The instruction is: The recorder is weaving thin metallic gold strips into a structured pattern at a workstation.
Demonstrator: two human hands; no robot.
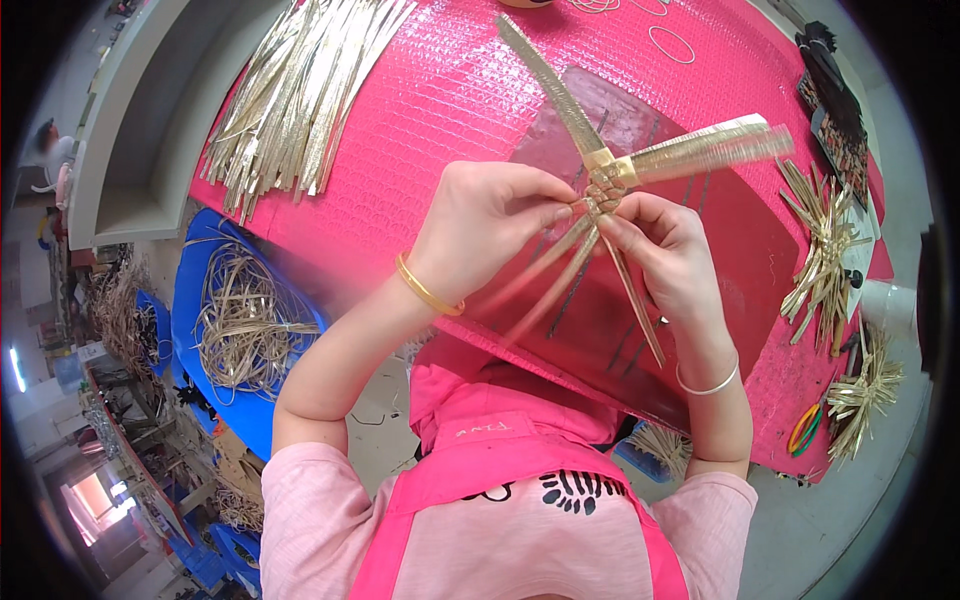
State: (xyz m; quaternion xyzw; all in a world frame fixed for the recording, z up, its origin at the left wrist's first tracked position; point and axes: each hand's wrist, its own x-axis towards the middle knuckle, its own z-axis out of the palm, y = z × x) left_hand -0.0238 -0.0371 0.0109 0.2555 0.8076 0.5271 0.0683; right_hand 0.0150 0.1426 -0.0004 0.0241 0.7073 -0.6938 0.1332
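A braided gold strap piece (606, 190) is held up above a dark red mat (720, 270). My left hand (495, 215) pinches its lower left side, with thumb and index finger pressed together on the strands. On the other side my right hand (665, 245) pinches the braid's lower end. Two wide flat gold straps extend from the top, one up to the left and one (705, 150) to the right, the latter smeared by motion. Several thin loose gold strands (630, 290) hang below the braid, some of them blurred.
Many flat gold strips (310, 100) lie at the far left of the pink table cover (440, 100). A blue bin (190, 300) holds tangled gold strips. At the right edge are gold strip bundles (825, 240), black strips (840, 100) and coloured-handled scissors (805, 430).
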